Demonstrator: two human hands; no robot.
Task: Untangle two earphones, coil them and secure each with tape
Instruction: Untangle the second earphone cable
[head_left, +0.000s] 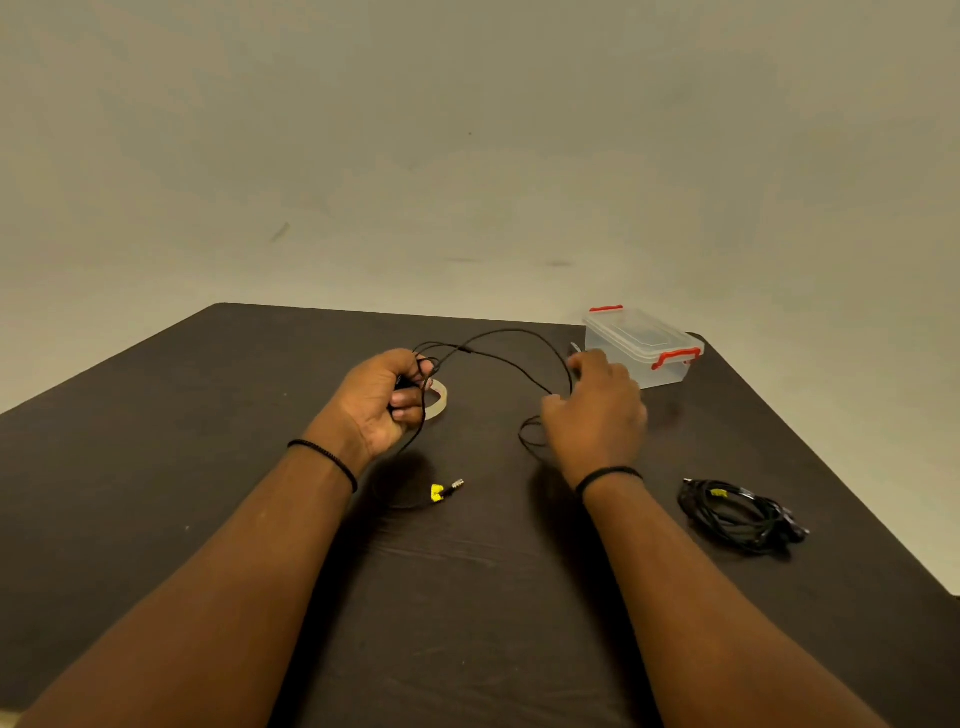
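Item: earphone cord (498, 338), arching crosswise between both hands.
Left hand (384, 400) is gripping wound loops; right hand (597, 410) is pinching the other end; plug (447, 489) trailing nearer left.

On the bench (260, 415), the tape (439, 401) lies just behind the left hand (382, 402). The box (641, 345) sits far right, behind the right hand (597, 415). A coiled earphone (740, 514) lies right of the right arm; the plug (445, 490) lies between the arms.

No legible txt anywhere (yellow tag (437, 492) on plug too blurry).
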